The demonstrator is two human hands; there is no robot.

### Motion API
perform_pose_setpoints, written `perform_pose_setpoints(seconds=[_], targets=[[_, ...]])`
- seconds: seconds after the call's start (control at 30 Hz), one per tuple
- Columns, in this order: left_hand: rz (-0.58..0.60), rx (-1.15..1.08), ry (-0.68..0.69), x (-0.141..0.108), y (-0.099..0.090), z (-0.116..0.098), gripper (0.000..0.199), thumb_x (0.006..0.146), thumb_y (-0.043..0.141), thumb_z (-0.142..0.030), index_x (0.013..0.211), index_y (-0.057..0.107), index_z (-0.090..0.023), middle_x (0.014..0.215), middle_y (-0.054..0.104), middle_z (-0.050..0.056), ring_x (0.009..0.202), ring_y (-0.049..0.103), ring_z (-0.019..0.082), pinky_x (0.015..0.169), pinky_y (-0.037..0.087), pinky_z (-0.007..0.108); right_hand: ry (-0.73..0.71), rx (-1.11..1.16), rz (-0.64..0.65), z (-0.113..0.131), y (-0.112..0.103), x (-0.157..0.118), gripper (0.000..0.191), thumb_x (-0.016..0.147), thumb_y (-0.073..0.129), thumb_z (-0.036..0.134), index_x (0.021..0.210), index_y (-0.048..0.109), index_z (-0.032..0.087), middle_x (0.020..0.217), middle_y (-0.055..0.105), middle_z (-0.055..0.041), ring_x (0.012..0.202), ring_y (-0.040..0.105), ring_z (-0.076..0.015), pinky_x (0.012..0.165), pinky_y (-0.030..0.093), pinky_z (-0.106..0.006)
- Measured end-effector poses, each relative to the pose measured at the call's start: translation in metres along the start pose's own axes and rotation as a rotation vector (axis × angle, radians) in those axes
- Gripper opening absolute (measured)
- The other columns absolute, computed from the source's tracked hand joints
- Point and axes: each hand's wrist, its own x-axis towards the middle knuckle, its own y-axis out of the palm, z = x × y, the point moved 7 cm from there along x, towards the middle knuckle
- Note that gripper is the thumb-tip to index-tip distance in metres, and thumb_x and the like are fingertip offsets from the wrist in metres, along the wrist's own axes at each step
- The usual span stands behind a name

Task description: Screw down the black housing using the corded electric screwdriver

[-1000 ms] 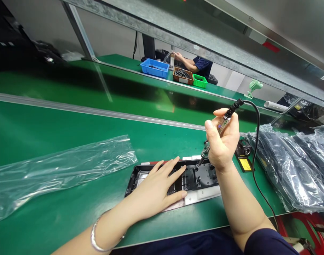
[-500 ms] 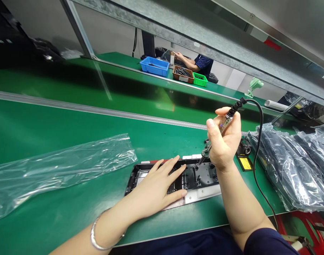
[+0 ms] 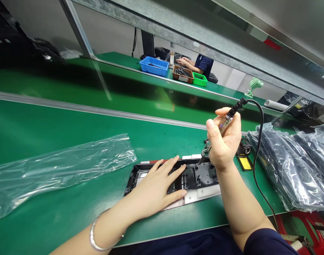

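Observation:
My left hand (image 3: 159, 182) lies flat with spread fingers across a long black plastic housing (image 3: 190, 180). The housing rests in a white fixture (image 3: 204, 193) on the green bench. In my right hand (image 3: 224, 141) is a soldering iron (image 3: 225, 122) with a clear handle, its cord rising from the top. The iron slants down to the left, and its tip meets the inside of the housing, near a dark plate with small posts. My right hand hides the housing's right end. Beyond my right wrist stands a soldering iron stand (image 3: 245, 148) with a yellow sponge (image 3: 245, 163).
A clear plastic bag (image 3: 71, 170) lies at left. Bagged dark parts (image 3: 291, 166) are stacked at right. The black cord (image 3: 257, 159) hangs beside my right forearm. Behind the metal rail are a blue bin (image 3: 154, 66), brown bin (image 3: 182, 73), green bin (image 3: 200, 79) and a co-worker (image 3: 203, 65).
Both my hands, the soldering iron and the housing hold the same position. In the background, the co-worker's hands have lowered a little.

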Motion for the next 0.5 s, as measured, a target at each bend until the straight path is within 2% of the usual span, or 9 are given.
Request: perform_pose_setpoints(seconds=[0.27,0.5], targets=[[-0.015,0.0,0.014,-0.0001,-0.0004,0.0001,0.072,0.094,0.045,-0.077,0.152,0.04,-0.035,0.165,0.027,0.01,0.151,0.038,0.036,0.126,0.038,0.064,0.0,0.024,0.003,-0.0016,0.0,-0.001,0.014,0.102,0.057,0.01,0.113,0.049,0.015,0.073,0.036,0.0031,0.059,0.037,-0.0018,0.056,0.035,-0.009],[-0.068,0.022,0.04,-0.0033,0.0037,0.0048,0.07,0.093,0.05,-0.074,0.152,0.038,-0.038,0.166,0.028,0.007,0.15,0.039,0.034,0.128,0.039,0.059,-0.018,-0.021,-0.022,-0.0021,0.0008,-0.001,0.014,0.101,0.058,0.012,0.112,0.049,0.015,0.074,0.038,0.0022,0.06,0.04,-0.0023,0.055,0.036,-0.01]])
